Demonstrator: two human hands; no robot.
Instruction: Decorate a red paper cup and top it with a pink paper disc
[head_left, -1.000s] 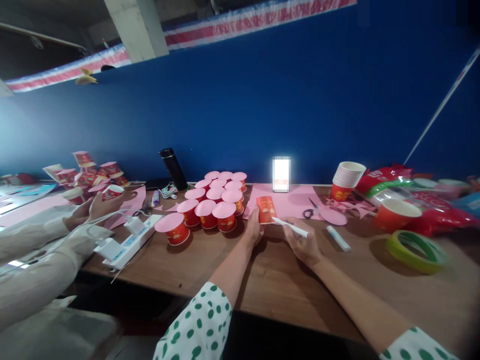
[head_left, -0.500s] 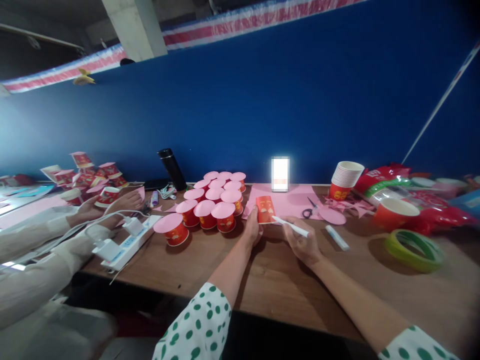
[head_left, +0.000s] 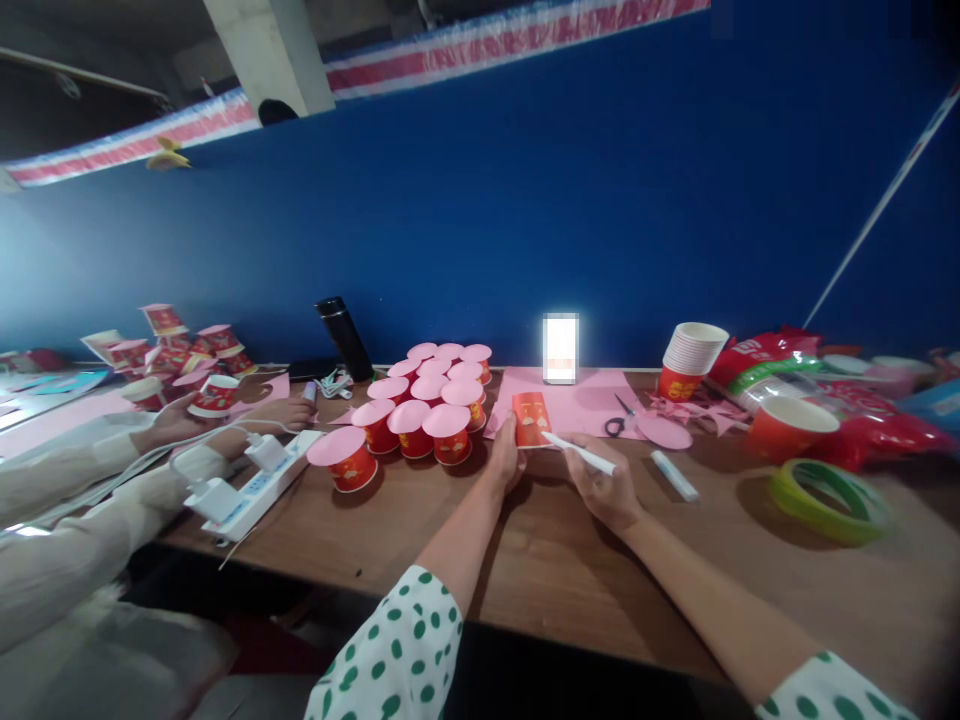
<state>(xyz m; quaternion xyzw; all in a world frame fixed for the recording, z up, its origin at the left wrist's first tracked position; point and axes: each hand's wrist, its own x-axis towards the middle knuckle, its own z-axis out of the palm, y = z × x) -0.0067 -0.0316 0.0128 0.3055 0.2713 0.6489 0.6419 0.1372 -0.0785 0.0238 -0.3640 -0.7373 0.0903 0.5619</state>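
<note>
My left hand (head_left: 508,458) is closed around the left side of a red paper cup (head_left: 532,418) with gold and white print. A white marker pen (head_left: 589,456) is gripped in my right hand (head_left: 609,488), its tip at or very near the cup's lower right side. Behind the cup lies a sheet of pink paper (head_left: 600,392). Scissors (head_left: 619,420) rest on that sheet's right part, beside a pink paper disc (head_left: 666,431). A small white cap or tube (head_left: 675,476) lies on the table right of my right hand.
Several red cups topped with pink discs (head_left: 412,428) stand left of my hands. A power strip (head_left: 261,488) lies nearer a co-worker's hands (head_left: 281,412). At right are stacked paper cups (head_left: 691,358), a single cup (head_left: 792,430), green tape (head_left: 829,502) and red plastic bags (head_left: 772,362).
My pen tip has shifted very slightly left along the cup. The co-worker's right hand has reached toward a purple-white glue stick, with a cup still in the other hand.
</note>
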